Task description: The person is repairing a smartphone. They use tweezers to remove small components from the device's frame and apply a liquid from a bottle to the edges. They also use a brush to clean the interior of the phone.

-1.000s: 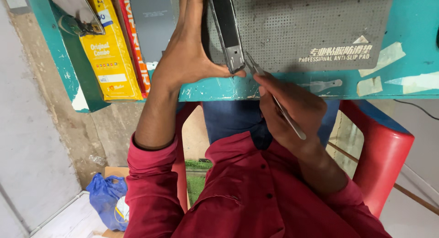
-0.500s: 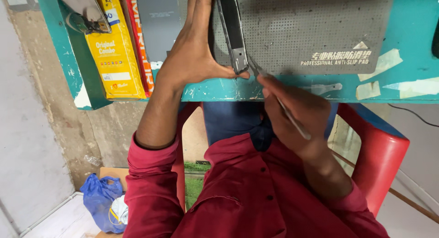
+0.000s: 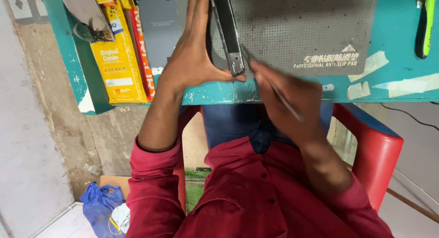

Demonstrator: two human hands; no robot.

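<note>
A dark phone [image 3: 227, 30] stands on its long edge on a grey perforated mat [image 3: 311, 28]. My left hand [image 3: 194, 60] holds it upright, palm against its left side and thumb under its near end. My right hand [image 3: 288, 98] grips thin metal tweezers [image 3: 267, 80] like a pen. Their tips point at the phone's near right edge, close to the corner. Whether the tips touch the phone I cannot tell.
The mat lies on a teal table [image 3: 398, 89] with bits of pale tape. Yellow and red boxes [image 3: 116, 50] lie at the table's left end. A green and black pen [image 3: 426, 21] lies at far right. A red chair [image 3: 377, 146] and a blue bag [image 3: 103, 206] are below.
The view has shifted slightly. My right hand with the tweezers has edged a little to the right along the phone's near end. My left hand keeps the same hold.
</note>
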